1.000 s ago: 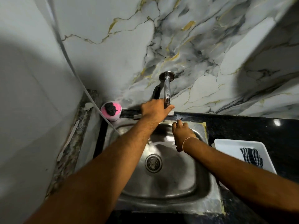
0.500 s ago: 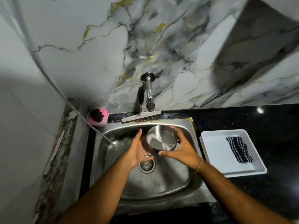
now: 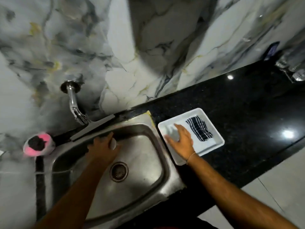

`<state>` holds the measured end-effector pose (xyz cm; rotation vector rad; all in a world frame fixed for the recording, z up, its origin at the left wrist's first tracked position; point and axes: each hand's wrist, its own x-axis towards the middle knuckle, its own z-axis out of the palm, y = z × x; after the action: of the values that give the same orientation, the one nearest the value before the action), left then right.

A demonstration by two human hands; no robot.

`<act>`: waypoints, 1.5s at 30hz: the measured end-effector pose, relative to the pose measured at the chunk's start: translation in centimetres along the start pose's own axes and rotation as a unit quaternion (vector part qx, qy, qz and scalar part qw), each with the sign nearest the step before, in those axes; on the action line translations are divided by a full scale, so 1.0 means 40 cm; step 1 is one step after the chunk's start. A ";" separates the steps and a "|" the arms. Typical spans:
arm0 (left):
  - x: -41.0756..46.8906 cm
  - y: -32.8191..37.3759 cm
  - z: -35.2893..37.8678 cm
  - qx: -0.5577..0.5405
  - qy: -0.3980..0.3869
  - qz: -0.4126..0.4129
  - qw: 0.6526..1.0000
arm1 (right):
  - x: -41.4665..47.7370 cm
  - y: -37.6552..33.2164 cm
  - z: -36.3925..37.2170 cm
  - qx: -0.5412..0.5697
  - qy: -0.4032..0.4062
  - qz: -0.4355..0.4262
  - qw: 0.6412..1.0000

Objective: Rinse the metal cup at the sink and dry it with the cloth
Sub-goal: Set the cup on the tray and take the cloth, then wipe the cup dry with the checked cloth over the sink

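Right hand (image 3: 180, 140) spreads over a blurred pale shape in the white tray (image 3: 217, 142), likely the metal cup (image 3: 172, 132) set beside the striped cloth (image 3: 198, 130) for drying; grip unclear. Left hand (image 3: 103, 148) hangs over the sink (image 3: 148, 171), closure hard to tell

Metal cup (image 3: 172, 133) blurred under right hand (image 3: 181, 142) in white tray (image 3: 219, 142), striped cloth (image 3: 198, 128) beside it
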<state>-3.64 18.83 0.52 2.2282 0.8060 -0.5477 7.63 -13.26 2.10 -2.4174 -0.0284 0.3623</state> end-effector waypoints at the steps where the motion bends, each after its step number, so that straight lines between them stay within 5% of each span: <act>1: 0.000 0.000 -0.007 0.103 0.017 -0.033 0.994 | 0.036 0.028 -0.034 -0.025 0.017 0.024 0.999; 2: 0.010 -0.001 -0.026 0.170 0.036 -0.044 0.984 | 0.064 0.061 -0.064 -0.047 0.022 0.041 0.998; 6: 0.007 0.055 -0.032 0.113 0.066 -0.044 0.990 | 0.169 0.170 -0.116 -0.141 0.007 0.074 0.987; 8: -0.004 0.083 -0.046 -0.089 0.057 -0.038 0.994 | 0.191 0.212 -0.126 -0.182 -0.024 0.070 0.980; 10: -0.032 0.109 -0.061 -0.368 0.020 -0.105 0.924 | 0.207 0.241 -0.126 -0.198 -0.032 0.049 0.978; 13: -0.068 0.095 -0.084 -0.637 -0.046 -0.169 0.750 | 0.237 0.262 -0.111 -0.158 0.026 0.042 0.986; 16: -0.096 0.044 -0.097 -0.699 -0.045 -0.152 0.697 | 0.248 0.246 -0.107 -0.042 0.097 0.107 0.989; 18: -0.105 0.017 -0.105 -0.723 -0.057 -0.127 0.677 | 0.238 0.216 -0.098 0.152 0.128 0.169 0.965; 21: -0.129 0.003 -0.118 -0.715 -0.026 -0.085 0.693 | 0.184 0.108 -0.063 0.424 0.024 0.234 0.875; 24: -0.162 0.033 -0.127 -0.631 0.043 -0.049 0.773 | 0.073 -0.041 -0.002 0.504 -0.167 0.188 0.826; 28: -0.207 0.066 -0.133 -0.515 0.044 0.001 0.856 | -0.079 -0.262 0.104 0.430 -0.287 0.046 0.855; 32: -0.239 0.070 -0.149 -0.527 0.045 0.006 0.848 | -0.169 -0.438 0.187 0.441 -0.292 -0.037 0.848; 35: -0.250 0.043 -0.184 -0.552 0.059 -0.004 0.832 | -0.199 -0.503 0.201 0.359 -0.278 -0.169 0.875; 39: -0.269 0.004 -0.227 -0.565 0.044 0.049 0.823 | -0.222 -0.545 0.160 0.194 -0.307 -0.352 0.863; 43: -0.306 -0.016 -0.247 -0.535 -0.047 -0.003 0.844 | -0.259 -0.531 0.126 -0.102 -0.287 -0.550 0.777; 45: -0.308 -0.016 -0.242 -0.528 -0.086 -0.055 0.843 | -0.280 -0.505 0.114 -0.156 -0.276 -0.590 0.742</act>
<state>-11.48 21.48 13.84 1.1007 0.8512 -0.2321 -2.83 3.82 14.48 -1.9651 -1.8930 0.4421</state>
